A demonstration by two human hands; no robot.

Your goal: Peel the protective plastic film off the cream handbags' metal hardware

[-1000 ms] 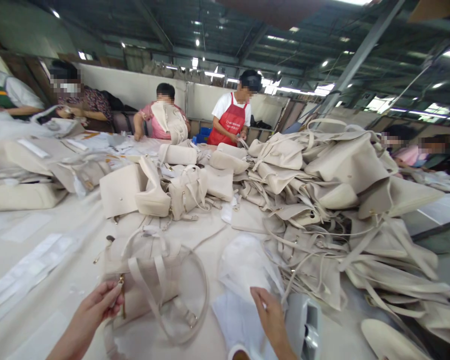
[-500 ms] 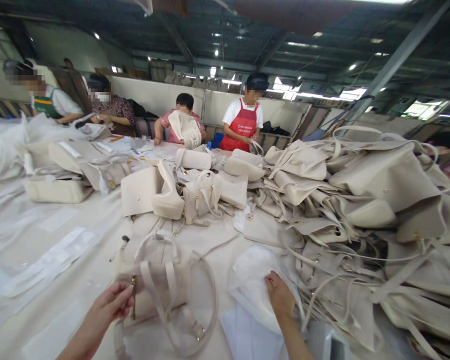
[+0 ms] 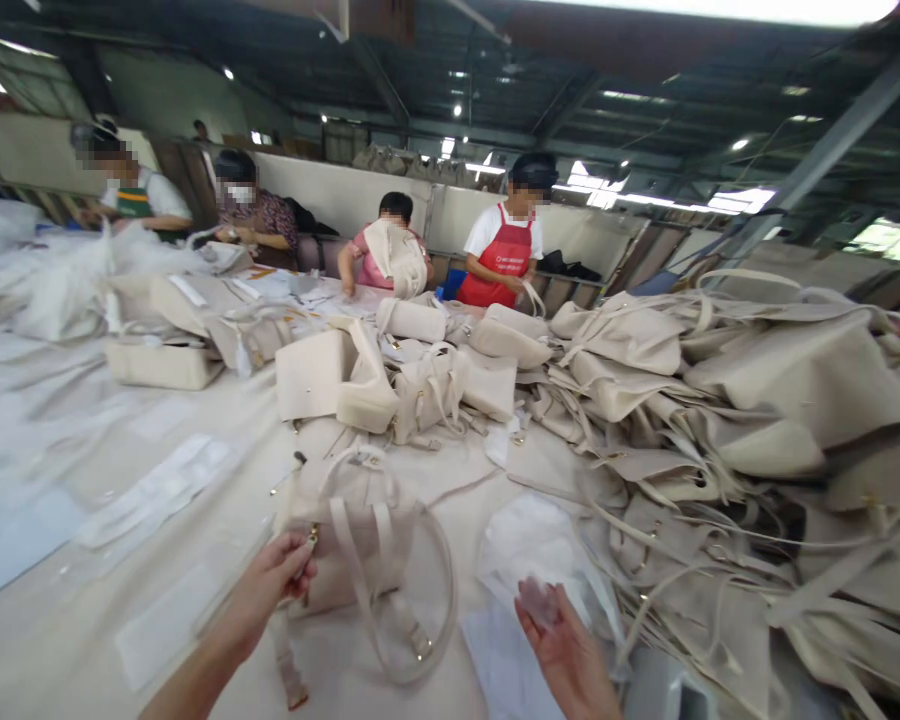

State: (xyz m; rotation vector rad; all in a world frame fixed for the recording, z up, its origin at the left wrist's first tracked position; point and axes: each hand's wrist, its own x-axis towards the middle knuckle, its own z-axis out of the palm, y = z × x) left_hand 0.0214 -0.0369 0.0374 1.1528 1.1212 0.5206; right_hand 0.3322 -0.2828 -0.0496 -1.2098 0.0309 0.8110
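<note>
A cream handbag (image 3: 337,570) with looping straps lies on the cloth-covered table (image 3: 225,540). My left hand (image 3: 289,565) pinches the small gold-coloured zipper pull (image 3: 313,537) at the bag's left side. To the right, my right hand (image 3: 559,630) is turned palm up, its fingers curled around a small translucent piece (image 3: 540,602) that looks like plastic film. Beneath and behind that hand are a white crumpled bag (image 3: 529,530) and pale sheets (image 3: 506,660).
A large heap of cream bags (image 3: 787,390) fills the right side. More bags (image 3: 337,375) lie across the middle, and white wrapping (image 3: 67,280) is piled at the left. Across the table several people work, one in a red apron (image 3: 506,260).
The view has shifted left. My right hand has turned from knuckles up to palm up, and a small translucent piece now shows in it. My left hand stays at the bag's zipper side.
</note>
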